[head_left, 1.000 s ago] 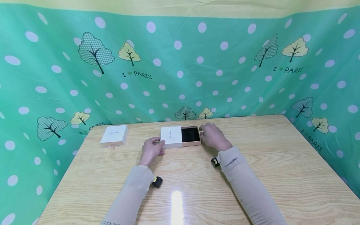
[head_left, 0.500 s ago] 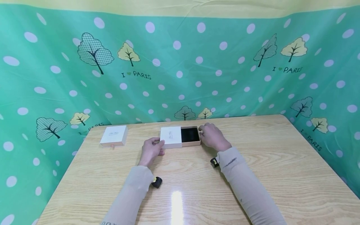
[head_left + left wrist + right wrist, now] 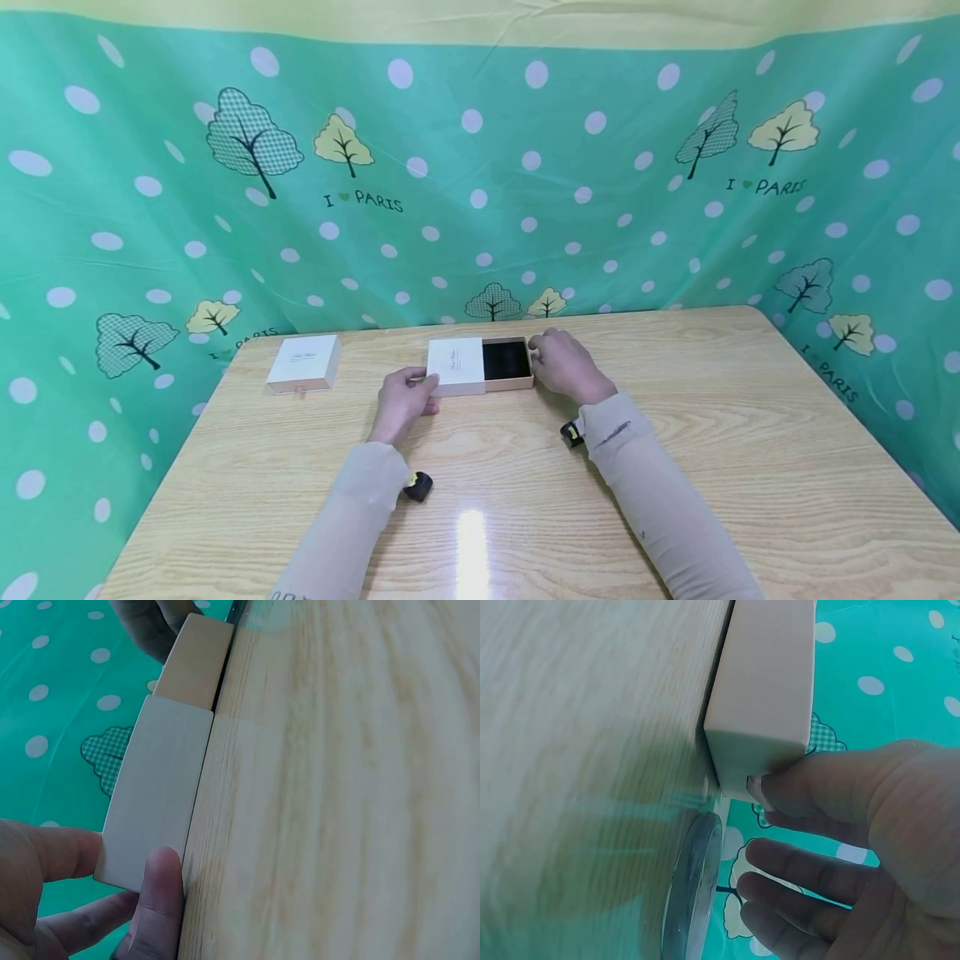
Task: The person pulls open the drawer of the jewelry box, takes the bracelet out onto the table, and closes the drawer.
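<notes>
A white box sleeve (image 3: 456,365) lies flat near the table's back edge. From its right side a drawer (image 3: 510,383) with a black interior (image 3: 506,360) sticks out. My left hand (image 3: 401,404) grips the sleeve's left end; in the left wrist view, the thumb and fingers of this hand (image 3: 82,892) lie around the end of the sleeve (image 3: 157,787). At the drawer's right end is my right hand (image 3: 566,364). The right wrist view shows this hand (image 3: 855,840) pinching a small tab (image 3: 757,789) on the drawer's end face (image 3: 735,754), its other fingers loosely bent.
Another white box (image 3: 306,360), closed, lies at the table's back left with a small pinkish tab at its front. Behind the wooden table (image 3: 480,458) hangs a green dotted curtain (image 3: 480,158). A grey rounded thing (image 3: 694,892), unidentifiable, shows in the right wrist view.
Very little differs. The drawer's right end and my right hand are very slightly further left; my left hand keeps its grip on the sleeve.
</notes>
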Demonstrator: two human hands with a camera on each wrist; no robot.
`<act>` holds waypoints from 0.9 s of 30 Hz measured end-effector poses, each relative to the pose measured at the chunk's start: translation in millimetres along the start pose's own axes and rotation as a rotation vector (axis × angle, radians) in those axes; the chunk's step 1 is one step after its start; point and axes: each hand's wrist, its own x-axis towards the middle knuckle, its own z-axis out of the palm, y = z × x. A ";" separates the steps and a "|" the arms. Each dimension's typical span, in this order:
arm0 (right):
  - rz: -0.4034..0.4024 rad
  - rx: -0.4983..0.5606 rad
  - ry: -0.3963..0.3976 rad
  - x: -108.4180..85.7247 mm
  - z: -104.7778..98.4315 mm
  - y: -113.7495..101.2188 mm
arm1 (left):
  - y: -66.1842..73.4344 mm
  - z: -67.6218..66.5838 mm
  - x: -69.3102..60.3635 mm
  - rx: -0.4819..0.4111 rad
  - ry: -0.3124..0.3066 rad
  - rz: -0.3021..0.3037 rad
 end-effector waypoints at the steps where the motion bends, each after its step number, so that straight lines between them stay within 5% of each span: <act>1: 0.001 0.001 -0.001 -0.1 -0.1 -0.4 | 0.1 0.1 0.0 0.001 0.001 -0.001; 27: -0.003 0.025 -0.002 0.4 4.9 -5.4 | 0.5 0.2 -0.1 0.006 0.001 -0.003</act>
